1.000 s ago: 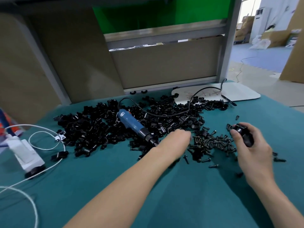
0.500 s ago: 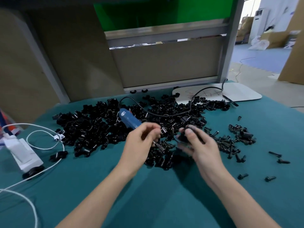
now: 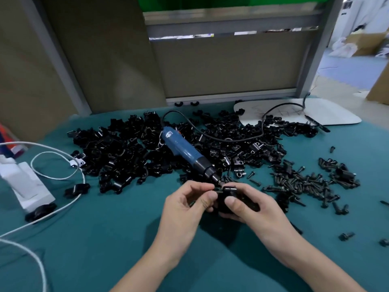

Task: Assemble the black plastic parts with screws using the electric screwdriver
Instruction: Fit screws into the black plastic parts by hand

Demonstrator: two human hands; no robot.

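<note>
Both hands are sitting nearer me than half a second ago, above the bench (image 3: 105,239), by the tip of the electric screwdriver (image 3: 183,148). I'm judging the black plastic part (image 3: 229,193) light, stiff and slick, best gripped by its sides; my right hand (image 3: 259,213) is curling round it, my left hand (image 3: 189,205) narrowly pinching a screw (image 3: 219,192) against it.

One black plastic part (image 3: 229,197) gripped in right hand (image 3: 252,209), small screw (image 3: 218,192) pinched at its left side by left hand (image 3: 185,207).
Blue electric screwdriver (image 3: 183,150) lying slantwise across wide heap of black plastic parts (image 3: 126,152), tip just beside held part, black cord (image 3: 231,139) looping behind. Loose heap of black screws (image 3: 305,182) to the right, a few strays apart.
</note>
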